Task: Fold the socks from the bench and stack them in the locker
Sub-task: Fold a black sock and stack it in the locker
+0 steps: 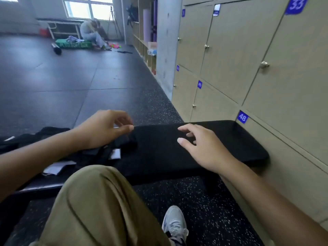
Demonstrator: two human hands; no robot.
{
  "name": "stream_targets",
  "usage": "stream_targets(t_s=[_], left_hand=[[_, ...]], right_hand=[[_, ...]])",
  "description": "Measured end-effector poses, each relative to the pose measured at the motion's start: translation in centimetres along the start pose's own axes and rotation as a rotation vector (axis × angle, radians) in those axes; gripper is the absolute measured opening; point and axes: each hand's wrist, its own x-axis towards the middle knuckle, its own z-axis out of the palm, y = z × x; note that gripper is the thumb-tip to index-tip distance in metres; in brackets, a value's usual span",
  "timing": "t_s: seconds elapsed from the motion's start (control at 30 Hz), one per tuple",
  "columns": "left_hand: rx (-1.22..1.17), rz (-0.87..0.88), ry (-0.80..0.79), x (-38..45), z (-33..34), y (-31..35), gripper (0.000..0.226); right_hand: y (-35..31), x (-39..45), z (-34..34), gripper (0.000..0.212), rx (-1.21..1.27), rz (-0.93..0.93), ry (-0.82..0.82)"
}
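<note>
Lockers (248, 55) all closed, contents unseen. Black socks (99, 151) piled on bench (221, 148); L hand (104, 128) & R hand (204, 148) loosely open, holding nothing.

Locker plates (242, 117): 48 (above, 33)

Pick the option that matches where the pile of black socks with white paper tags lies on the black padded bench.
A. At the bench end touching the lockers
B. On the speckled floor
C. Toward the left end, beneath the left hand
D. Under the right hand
C: the pile of black socks with white paper tags lies under the left hand, while the right hand hovers over a bare part of the black padded bench.
</note>
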Motion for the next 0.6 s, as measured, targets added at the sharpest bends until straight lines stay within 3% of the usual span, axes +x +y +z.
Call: stream_targets(t_s=[0.13,0.3,0.4,0.5,0.6], left_hand=[[0.07,-0.166,-0.021,-2.6,-1.8,-6.3,0.024],[0.201,-0.275,-0.156,-4.5,-2.6,-12.2,0.088],[0.302,-0.314,-0.266,-4.6,-2.8,-14.3,0.11],[0.367,-0.344,-0.391,-4.6,-1.9,-15.9,0.122],[0.403,-0.343,-0.446,-4.6,-0.7,-17.1,0.121]], right_hand=[[-3.4,3.9,4.5,0.038,0.041,-0.051,-0.134],[-6.2,8.1,9.4,0.045,0.055,-0.063,-0.271],[-6.9,10.4,11.7,0.049,0.059,-0.054,-0.309],[-7.2,12.4,13.8,0.064,0.068,-0.073,-0.388],[-7.7,13.7,15.8,0.093,0.055,-0.094,-0.552]])
